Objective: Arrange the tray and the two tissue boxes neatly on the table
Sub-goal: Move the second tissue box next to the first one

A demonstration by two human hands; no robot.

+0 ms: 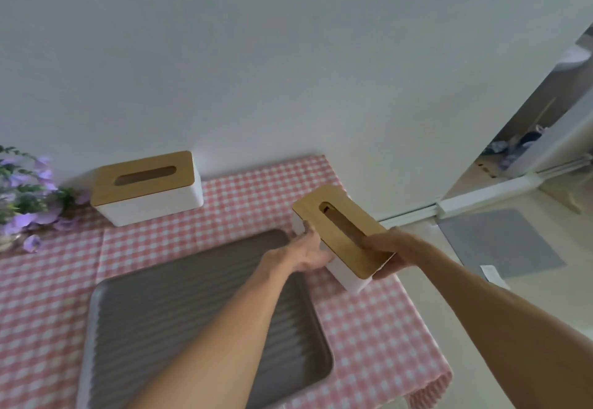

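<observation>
Both hands grip the near box [343, 235] between them: the left hand [309, 253] is pressed to its white left side, and the right hand [390, 253] is clasped over the near end of its wooden lid. This box sits skewed at the tabletop's [369, 328] right edge, just beside the tray's [205, 306] far right corner. The grey ribbed tray lies along the near edge. The far box [147, 188] stands at the far edge against the wall, with purple flowers [24, 196] to its left.
</observation>
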